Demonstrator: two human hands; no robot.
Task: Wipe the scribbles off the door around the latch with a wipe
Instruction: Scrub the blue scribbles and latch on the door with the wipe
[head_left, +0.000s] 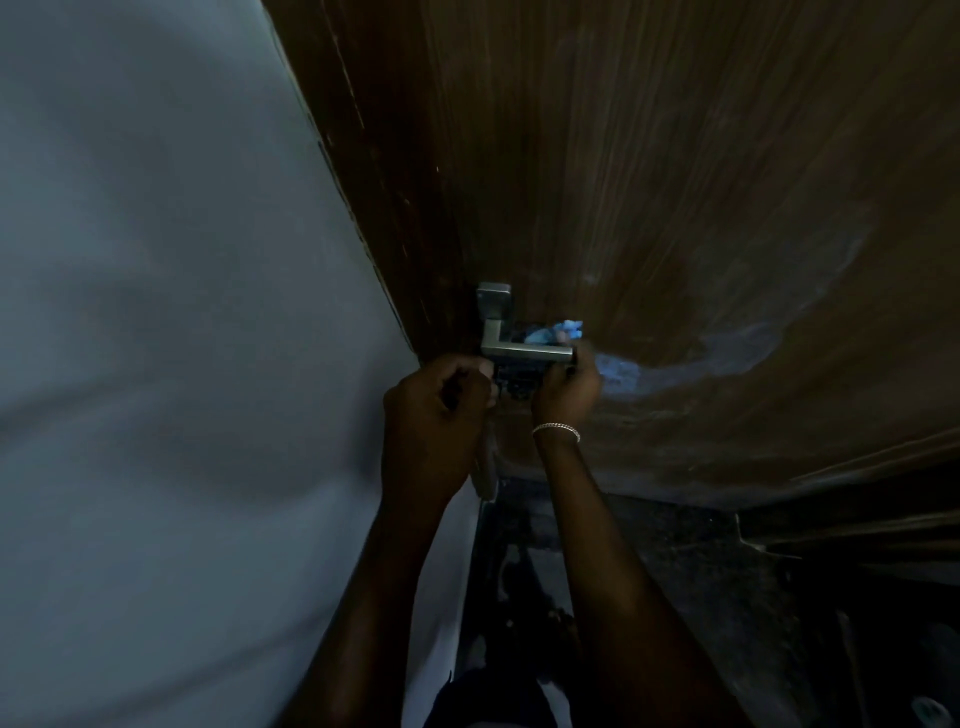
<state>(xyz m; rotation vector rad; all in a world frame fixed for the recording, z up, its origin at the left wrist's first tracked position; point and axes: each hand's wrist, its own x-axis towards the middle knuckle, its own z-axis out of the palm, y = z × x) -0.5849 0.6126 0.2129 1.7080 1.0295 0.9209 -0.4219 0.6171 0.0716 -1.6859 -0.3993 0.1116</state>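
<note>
Wipe (558, 331) half-hidden behind lever handle (524, 354), pinched in right hand (569, 388); left hand (431, 410) curled, hold indiscernible.

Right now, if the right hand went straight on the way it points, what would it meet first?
Probably the metal lever handle, crossing just above the right hand; the blue wipe it grips sits behind the lever, near the wooden door. Depth is unclear.

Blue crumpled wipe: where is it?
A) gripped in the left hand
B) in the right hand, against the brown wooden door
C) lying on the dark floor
B: the blue crumpled wipe pokes out above the right hand, on the brown wooden door behind the silver lever handle.
</note>
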